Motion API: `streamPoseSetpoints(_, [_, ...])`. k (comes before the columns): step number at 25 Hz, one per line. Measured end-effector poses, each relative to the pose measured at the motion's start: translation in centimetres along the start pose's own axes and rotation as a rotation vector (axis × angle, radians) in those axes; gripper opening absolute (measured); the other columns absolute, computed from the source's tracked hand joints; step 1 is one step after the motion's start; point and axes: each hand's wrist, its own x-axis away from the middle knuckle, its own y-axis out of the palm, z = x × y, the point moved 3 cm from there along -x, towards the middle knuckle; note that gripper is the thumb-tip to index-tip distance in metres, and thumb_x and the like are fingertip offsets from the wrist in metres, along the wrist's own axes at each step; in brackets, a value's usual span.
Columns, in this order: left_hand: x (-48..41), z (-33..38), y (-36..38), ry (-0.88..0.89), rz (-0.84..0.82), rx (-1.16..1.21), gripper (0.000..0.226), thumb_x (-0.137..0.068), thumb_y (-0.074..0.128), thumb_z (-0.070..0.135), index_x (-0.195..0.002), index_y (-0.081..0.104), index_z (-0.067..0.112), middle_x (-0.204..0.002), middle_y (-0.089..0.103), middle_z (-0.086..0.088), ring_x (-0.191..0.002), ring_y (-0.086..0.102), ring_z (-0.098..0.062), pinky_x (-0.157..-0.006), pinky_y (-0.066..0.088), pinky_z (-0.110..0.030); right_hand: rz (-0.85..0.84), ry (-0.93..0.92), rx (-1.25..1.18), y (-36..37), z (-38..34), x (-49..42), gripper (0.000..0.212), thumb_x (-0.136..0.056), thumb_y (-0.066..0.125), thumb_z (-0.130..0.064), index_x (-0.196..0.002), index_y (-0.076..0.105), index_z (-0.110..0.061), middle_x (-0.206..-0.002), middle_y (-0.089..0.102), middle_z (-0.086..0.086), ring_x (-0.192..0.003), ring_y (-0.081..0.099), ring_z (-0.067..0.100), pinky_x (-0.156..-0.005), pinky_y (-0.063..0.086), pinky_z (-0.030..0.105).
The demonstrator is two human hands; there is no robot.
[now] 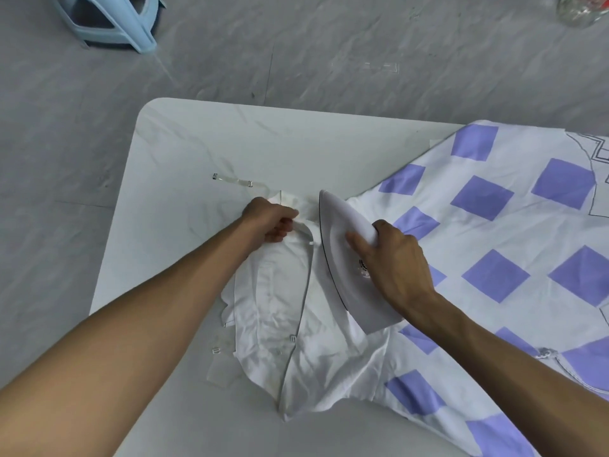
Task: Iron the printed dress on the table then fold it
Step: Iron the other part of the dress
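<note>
The printed dress, white with purple squares, lies spread over the right part of the white table. Its plain white bodice lies crumpled at the centre, with clear straps trailing to the left. My left hand pinches the bodice's top edge and holds it taut. My right hand grips the handle of a white iron, which rests on the dress just right of the bodice, its tip pointing away from me.
A light blue plastic stool lies on the grey floor at the far left. A glass jar stands on the floor at the top right. The table's far and left edges are near the dress top.
</note>
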Motion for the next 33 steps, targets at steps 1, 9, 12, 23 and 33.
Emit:
streamPoseSetpoints(1, [-0.5,-0.1,0.1,-0.008,0.02,0.029,0.014,-0.084,0.071,0.011,-0.086,0.064,-0.001,-0.072,0.064,-0.013,-0.055,0.059,-0.018,-0.049,0.053,-0.022,0.002,-0.006,-0.006,-0.1,0.0,0.1,0.043,-0.09,0.044,-0.058,-0.075,0.044,-0.017,-0.074,0.063,0.006,-0.075,0.057,0.032,-0.071,0.049,0.043])
streamPoseSetpoints(9, [-1.0,-0.9,-2.0,0.18,0.207,0.158,0.022,-0.09,0.059,0.009,-0.111,0.062,0.003,-0.109,0.067,-0.013,-0.08,0.062,-0.015,-0.077,0.054,-0.026,-0.12,0.159,-0.403,-3.4,2.3,1.2,0.043,-0.088,0.056,-0.046,-0.076,0.056,-0.005,-0.057,0.057,0.003,-0.048,0.051,0.02,-0.051,0.042,0.028])
streamPoseSetpoints(12, [1.2,0.3,-1.8,0.389,0.492,-0.185,0.027,-0.085,0.06,0.012,-0.112,0.058,0.014,-0.11,0.063,-0.002,-0.093,0.057,-0.017,-0.082,0.047,-0.029,-0.165,0.228,-0.595,-4.2,3.0,0.5,0.039,-0.09,0.055,-0.042,-0.082,0.059,-0.005,-0.054,0.05,0.005,-0.045,0.044,0.021,-0.051,0.04,0.03])
streamPoseSetpoints(23, [12.2,10.7,8.8,1.105,-0.31,-1.21,0.035,-0.074,0.074,0.049,-0.107,0.065,0.042,-0.115,0.054,0.005,-0.111,0.045,-0.017,-0.099,0.039,-0.034,-0.431,-0.015,-0.43,-7.6,1.2,1.6,0.038,-0.089,0.052,-0.036,-0.07,0.051,-0.004,-0.06,0.051,0.017,-0.051,0.045,0.021,-0.055,0.039,0.031])
streamPoseSetpoints(33, [13.3,10.6,9.9,1.255,-0.197,-1.131,0.023,-0.082,0.068,0.035,-0.099,0.065,0.021,-0.088,0.061,-0.002,-0.085,0.054,-0.021,-0.071,0.031,-0.028,-0.314,-0.115,-0.035,-10.3,4.9,1.6,0.041,-0.067,0.083,-0.034,-0.1,0.06,-0.026,-0.088,0.063,-0.006,-0.079,0.058,0.012,-0.059,0.04,0.023])
